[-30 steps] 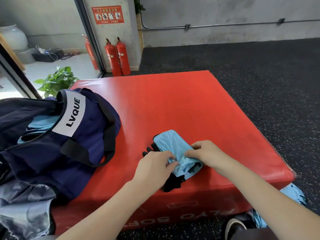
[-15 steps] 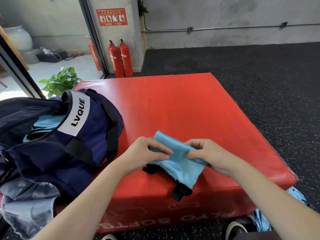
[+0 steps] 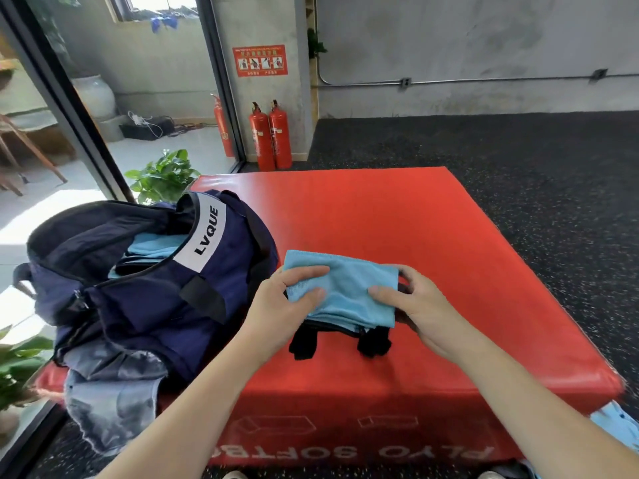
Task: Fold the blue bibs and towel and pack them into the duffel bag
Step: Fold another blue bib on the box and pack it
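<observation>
Folded light-blue mesh bib with black straps [image 3: 340,292], a second ago pressed flat on red foam box, now lifted clear of it, turned level and carried left toward duffel. Left hand [image 3: 281,305] shifted to its left edge, right hand [image 3: 420,305] to its right edge, each pinching.

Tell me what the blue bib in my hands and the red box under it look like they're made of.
The blue bib looks like a thin knit or mesh sports fabric, matte, with a fine ribbed weave and soft folds; black straps hang below it. The red box looks like foam wrapped in smooth vinyl, slightly glossy: it shows a sheen, rounded edges and printed lettering on its front. Both are judged by look only.
</observation>
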Demonstrator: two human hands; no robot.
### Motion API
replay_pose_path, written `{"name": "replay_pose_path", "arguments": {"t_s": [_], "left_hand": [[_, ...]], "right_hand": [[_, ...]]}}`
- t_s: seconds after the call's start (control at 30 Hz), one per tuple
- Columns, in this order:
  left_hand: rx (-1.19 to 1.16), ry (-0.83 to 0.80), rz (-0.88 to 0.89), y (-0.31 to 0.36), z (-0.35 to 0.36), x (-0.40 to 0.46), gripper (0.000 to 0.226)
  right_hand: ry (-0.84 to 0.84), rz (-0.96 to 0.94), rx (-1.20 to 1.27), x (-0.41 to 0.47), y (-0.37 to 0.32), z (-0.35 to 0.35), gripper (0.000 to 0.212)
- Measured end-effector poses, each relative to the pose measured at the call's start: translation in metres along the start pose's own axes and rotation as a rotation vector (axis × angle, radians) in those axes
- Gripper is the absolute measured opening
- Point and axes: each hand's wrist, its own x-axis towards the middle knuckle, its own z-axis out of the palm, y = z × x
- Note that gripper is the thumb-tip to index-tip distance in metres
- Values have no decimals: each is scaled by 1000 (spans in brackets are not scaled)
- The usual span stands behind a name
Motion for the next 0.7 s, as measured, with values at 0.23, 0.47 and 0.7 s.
{"name": "replay_pose_path", "arguments": {"t_s": [0.23,0.47,0.7], "left_hand": [[52,45,75,-2,-25,-19,50],[68,70,76,-7,-64,-32,57],[-78,246,145,-5,-118,-31,63]], "right_hand": [[271,-280,-150,-2,4,47,21],[126,-395,-285,-9,-9,89,17],[-35,-398,-198,-8,-42,151,28]]}}
